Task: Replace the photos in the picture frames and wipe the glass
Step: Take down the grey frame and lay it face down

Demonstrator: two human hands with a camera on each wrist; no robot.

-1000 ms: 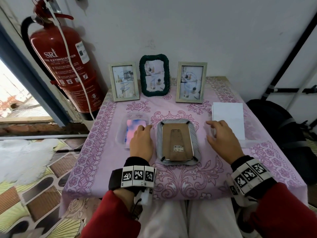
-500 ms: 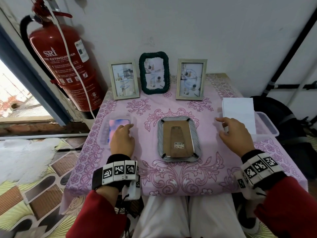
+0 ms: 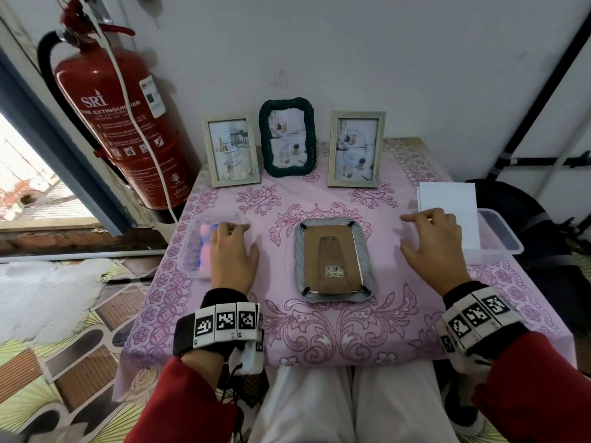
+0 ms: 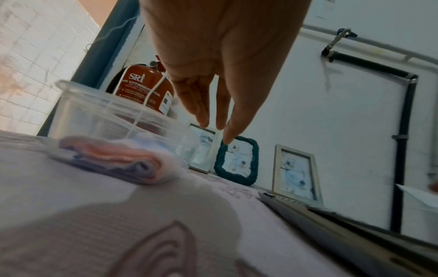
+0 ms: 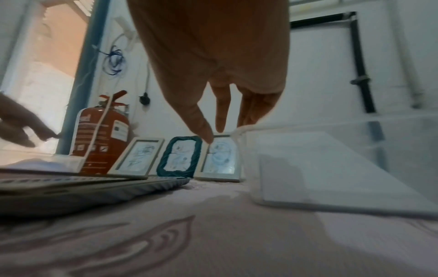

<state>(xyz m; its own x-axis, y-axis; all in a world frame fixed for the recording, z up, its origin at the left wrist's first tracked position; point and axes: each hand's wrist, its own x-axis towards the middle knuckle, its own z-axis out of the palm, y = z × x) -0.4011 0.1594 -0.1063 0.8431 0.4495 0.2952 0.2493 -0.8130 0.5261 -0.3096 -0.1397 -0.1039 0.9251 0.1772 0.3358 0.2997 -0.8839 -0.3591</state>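
A silver-grey ribbed picture frame (image 3: 334,260) lies face down at the middle of the pink floral tablecloth (image 3: 319,330), its brown cardboard back with the folded stand facing up. The left hand (image 3: 232,254) hovers palm down, fingers straight and loosely together, holding nothing, over the clear plastic tub (image 3: 188,260) holding a folded pink and blue cloth (image 3: 205,247); since half a second ago that tub sits no nearer the frame, and the hand reaches over its near right part as before. The right hand (image 3: 435,247) is spread and relaxed, gripping nothing, beside the second clear plastic tub (image 3: 502,235) with white photo paper (image 3: 447,203); whether its fingertips touch the rim is hard to say. That tub now lies farther right, overhanging the table edge. At the back, two pale wooden frames (image 3: 231,149) (image 3: 355,148) and a dark green braided frame (image 3: 287,136) stand against the wall, unchanged, next to a red fire extinguisher (image 3: 121,123).
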